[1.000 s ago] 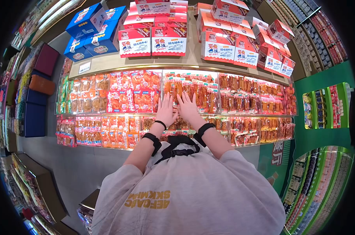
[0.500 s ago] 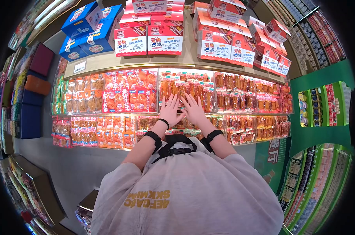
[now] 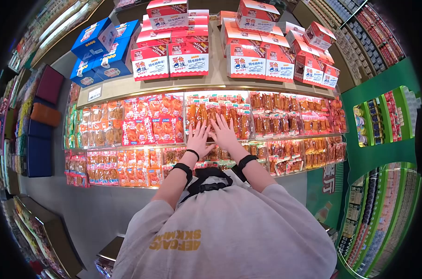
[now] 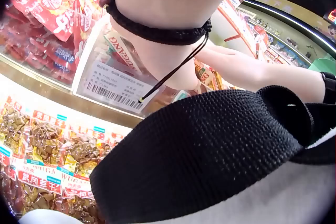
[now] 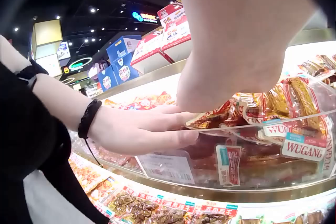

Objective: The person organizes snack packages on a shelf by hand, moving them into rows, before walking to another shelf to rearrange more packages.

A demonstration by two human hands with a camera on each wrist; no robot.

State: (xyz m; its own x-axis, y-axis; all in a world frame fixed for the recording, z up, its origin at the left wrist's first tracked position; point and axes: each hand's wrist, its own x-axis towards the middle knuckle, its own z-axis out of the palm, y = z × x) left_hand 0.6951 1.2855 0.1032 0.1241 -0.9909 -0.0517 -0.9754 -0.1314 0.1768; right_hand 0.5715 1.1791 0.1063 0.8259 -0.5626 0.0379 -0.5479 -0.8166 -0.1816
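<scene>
My left hand (image 3: 200, 141) and right hand (image 3: 225, 136) lie side by side over the clear-fronted upper bin in the head view, fingers straight and spread, pointing away from me. Their fingertips rest on the near side of brown snack packets (image 3: 220, 111) in clear wrap with white, red and green labels. In the right wrist view, the left hand (image 5: 142, 131) reaches in over the bin's transparent front wall (image 5: 262, 176). The right hand (image 5: 231, 77) leans over the packets (image 5: 294, 100) there, its fingers mostly hidden. A black cord bracelet (image 4: 157, 34) circles the left wrist.
Orange-red packets (image 3: 162, 118) fill the neighbouring bin to the left. A lower row of packets (image 3: 285, 156) runs below. Red-and-white boxes (image 3: 188, 58) and blue boxes (image 3: 92, 39) stand on the ledge above. A white barcode label (image 4: 115, 85) is on the bin front.
The head view has tilted, so the shelf and boxes sit lower in it now. Both hands remain over the same packets, with only slight finger shifts.
</scene>
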